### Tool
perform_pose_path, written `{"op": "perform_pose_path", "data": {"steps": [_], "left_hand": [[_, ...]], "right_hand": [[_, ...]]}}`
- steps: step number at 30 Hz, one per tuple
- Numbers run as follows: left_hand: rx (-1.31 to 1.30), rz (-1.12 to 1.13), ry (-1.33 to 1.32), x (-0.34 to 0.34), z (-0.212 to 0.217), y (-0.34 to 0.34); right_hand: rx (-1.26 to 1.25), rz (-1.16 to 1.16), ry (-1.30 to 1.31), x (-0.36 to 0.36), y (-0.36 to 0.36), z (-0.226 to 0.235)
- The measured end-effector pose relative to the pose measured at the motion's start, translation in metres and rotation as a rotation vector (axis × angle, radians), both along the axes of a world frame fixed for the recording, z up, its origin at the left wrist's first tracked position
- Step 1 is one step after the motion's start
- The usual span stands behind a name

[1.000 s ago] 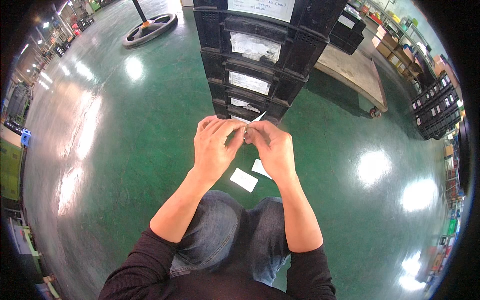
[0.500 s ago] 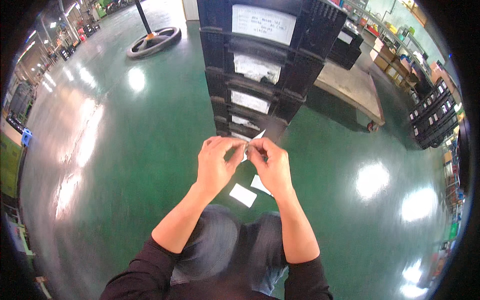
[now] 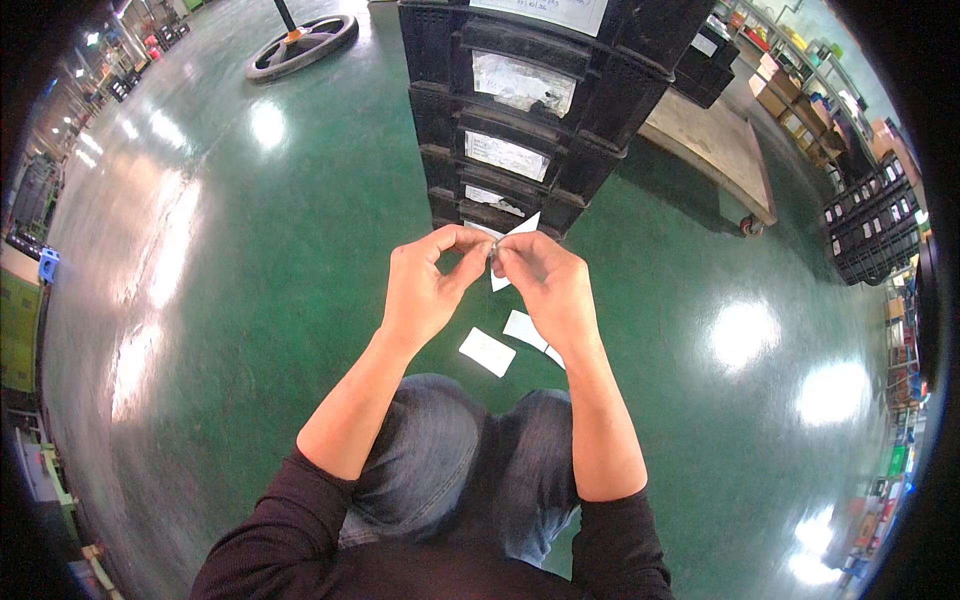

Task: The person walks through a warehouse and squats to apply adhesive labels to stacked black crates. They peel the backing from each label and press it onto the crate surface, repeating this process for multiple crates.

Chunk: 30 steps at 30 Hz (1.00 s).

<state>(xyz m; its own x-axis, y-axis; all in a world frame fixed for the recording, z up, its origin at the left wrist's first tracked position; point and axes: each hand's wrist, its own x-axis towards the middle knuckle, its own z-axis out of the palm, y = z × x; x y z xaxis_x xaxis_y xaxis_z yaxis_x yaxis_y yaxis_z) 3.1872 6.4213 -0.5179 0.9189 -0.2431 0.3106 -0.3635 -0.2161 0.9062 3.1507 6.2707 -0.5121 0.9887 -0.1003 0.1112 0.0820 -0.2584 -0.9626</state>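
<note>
Both hands sit slightly higher and closer to the camera than a second ago, with the white paper slip point(image 3: 512, 240) still pinched between them; the left hand point(image 3: 428, 290) curls, thumb and forefinger nipping the slip's near edge; the right hand point(image 3: 545, 285) pinches it from the other side, fingertips almost touching; the work seems to be at the same fiddly peeling or separating stage. The slip looks thin, stiff and pointed; two flat white rectangular cards point(image 3: 487, 351) lie on the glossy green floor point(image 3: 250, 300) by the knees; ribbed black plastic crates point(image 3: 520, 110) stand stacked just beyond.
</note>
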Motion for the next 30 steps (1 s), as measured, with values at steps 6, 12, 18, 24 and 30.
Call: {"op": "perform_pose_path", "data": {"steps": [6, 12, 18, 24, 30], "left_hand": [[-0.017, 0.023, 0.023, -0.0019, -0.0007, -0.0007], [-0.006, 0.025, -0.017, -0.0019, -0.002, -0.0008], [-0.01, 0.015, -0.038, -0.0017, -0.0022, -0.0012], [-0.002, 0.008, -0.008, -0.0016, -0.0013, -0.0003], [0.002, 0.006, -0.002, -0.0004, -0.001, 0.0005]], "right_hand": [[0.018, -0.009, 0.009, 0.0002, 0.0004, 0.0004], [0.003, -0.016, -0.004, 0.0004, 0.0002, -0.0028], [-0.007, -0.054, -0.11, 0.0022, 0.0019, -0.0057], [-0.014, -0.037, -0.103, 0.0026, 0.0017, -0.0063], [-0.023, -0.019, -0.144, 0.0035, 0.0023, -0.0068]]}}
